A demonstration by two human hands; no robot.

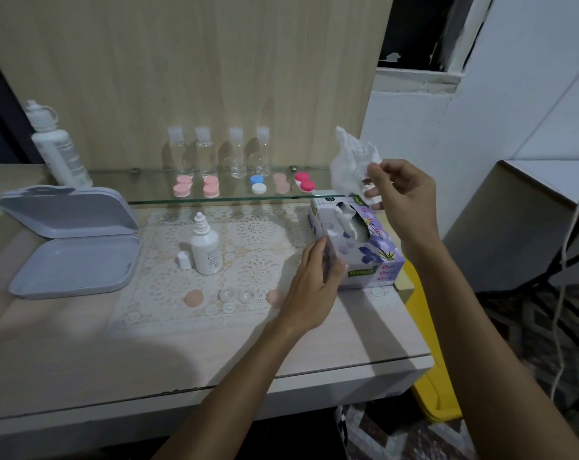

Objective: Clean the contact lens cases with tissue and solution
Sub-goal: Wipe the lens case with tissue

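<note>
Right hand (401,196): raised above the far right end of the table (82,353), fingertips pinching a crumpled white tissue (351,161) clear of the box.
Left hand (311,287): fingers straight and pressed flat against the near left side of the tissue box (364,247), which stands at the table's right edge; more tissue shows in its top slot.
Open lens case (235,295): clear twin wells on the lace mat (248,234) near the table's middle, with one peach cap (193,298) to its left and another (273,296) to its right, just beside the left hand.
Solution bottle (205,245): small, white, upright on the mat, its cap (184,260) standing just beside it on the left.
Glass shelf (215,198): along the table's far edge; carries four clear bottles (219,151) and closed lens cases (244,185) in pink, blue-white, peach and red.
Far left corner: tall white bottle (56,144) behind an open grey hinged box (72,240).
</note>
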